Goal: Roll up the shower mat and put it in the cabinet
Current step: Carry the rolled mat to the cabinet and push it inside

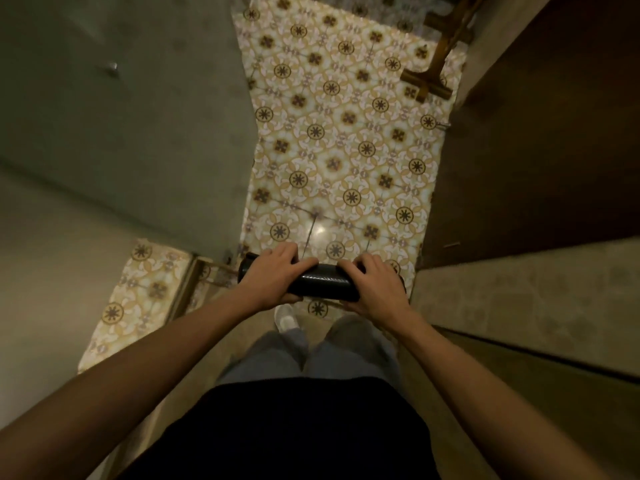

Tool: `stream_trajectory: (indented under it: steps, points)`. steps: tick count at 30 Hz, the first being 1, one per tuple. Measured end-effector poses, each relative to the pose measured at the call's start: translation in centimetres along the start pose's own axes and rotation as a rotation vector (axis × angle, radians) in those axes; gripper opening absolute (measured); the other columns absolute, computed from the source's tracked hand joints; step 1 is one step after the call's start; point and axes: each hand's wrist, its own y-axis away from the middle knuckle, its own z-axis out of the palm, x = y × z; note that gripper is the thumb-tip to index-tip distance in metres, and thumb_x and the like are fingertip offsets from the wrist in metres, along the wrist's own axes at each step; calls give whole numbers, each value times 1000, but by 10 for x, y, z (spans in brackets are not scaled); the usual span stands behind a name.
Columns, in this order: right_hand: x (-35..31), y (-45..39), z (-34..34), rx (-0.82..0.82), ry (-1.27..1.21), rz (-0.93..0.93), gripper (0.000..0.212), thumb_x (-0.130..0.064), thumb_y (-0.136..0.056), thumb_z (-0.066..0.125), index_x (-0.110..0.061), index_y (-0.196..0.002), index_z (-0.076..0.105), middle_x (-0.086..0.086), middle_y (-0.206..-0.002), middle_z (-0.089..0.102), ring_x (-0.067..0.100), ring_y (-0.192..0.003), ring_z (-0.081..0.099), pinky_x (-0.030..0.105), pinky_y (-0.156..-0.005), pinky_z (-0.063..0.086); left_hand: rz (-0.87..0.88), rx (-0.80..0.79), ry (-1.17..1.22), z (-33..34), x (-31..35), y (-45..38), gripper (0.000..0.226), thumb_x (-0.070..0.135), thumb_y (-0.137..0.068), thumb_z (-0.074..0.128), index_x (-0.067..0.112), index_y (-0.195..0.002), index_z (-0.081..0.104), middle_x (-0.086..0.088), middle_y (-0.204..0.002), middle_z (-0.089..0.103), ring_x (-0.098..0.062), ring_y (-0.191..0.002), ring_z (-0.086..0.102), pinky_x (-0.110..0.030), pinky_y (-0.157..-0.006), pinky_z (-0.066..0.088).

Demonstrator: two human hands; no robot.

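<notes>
On the left, a plain greyish wall (114,126) fills the scene, with a strip of patterned tile floor (138,292) showing below it beside a door frame edge. The left hand (273,275) is wrapped over the left end of the shower mat (320,282), fingers curled across its top and thumb beneath. The mat is a tight black roll with a woven-looking sheen, held level in the air in front of the person's waist, above the floor and clear of everything else. The right hand (372,287) is clamped on the roll's right end in the same way, fingertips bent over the far side. Beneath the roll show grey trousers and one pale shoe (285,317). Farther off, a wooden leg (434,69) stands on the tiles. On the right rises a dark brown wooden panel (540,140).
</notes>
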Motion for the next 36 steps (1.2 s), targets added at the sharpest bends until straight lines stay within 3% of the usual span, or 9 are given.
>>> stream_trajectory:
  steps: [7,14,18,23,27,36]
  points:
    - [55,-103,-52,18,-11,-20,69,-45,-72,79,-25,-132,52,10,-108,55,30,-94,54,40,-72,46,-5,-16,-37,-58,-56,-96,81,55,-79,72,29,-145,34,-6,-118,43,-24,-104,43,-39,-82,43]
    - [151,-248,-97,-27,2,-74,68,-46,-74,76,-26,-133,50,7,-111,54,29,-97,53,41,-78,49,-59,-41,-32,-107,-120,-242,79,56,-81,70,27,-144,33,-6,-119,43,-24,-107,43,-41,-85,45]
    - [207,-330,-145,-111,29,-118,72,-48,-74,76,-28,-137,47,6,-116,54,29,-101,52,41,-81,47,-95,-35,47,-148,-150,-322,76,56,-82,67,25,-144,36,-8,-120,43,-26,-108,44,-40,-83,44]
    - [264,-425,-209,-83,76,-207,73,-49,-72,79,-29,-134,45,6,-114,53,29,-100,52,41,-78,45,-157,39,61,-203,-188,-401,74,58,-81,66,25,-141,38,-5,-117,43,-24,-106,43,-42,-81,46]
    - [290,-501,-247,-102,97,-261,74,-48,-70,81,-31,-132,44,5,-115,52,28,-100,51,41,-81,47,-212,90,103,-236,-226,-455,69,56,-81,68,24,-137,44,-6,-114,46,-24,-103,47,-40,-78,44]
    - [319,-688,-304,-149,152,-343,72,-50,-75,75,-28,-136,44,5,-119,53,29,-106,51,42,-84,47,-294,66,159,-287,-355,-567,78,56,-78,71,24,-141,38,-7,-120,45,-25,-106,43,-39,-81,43]
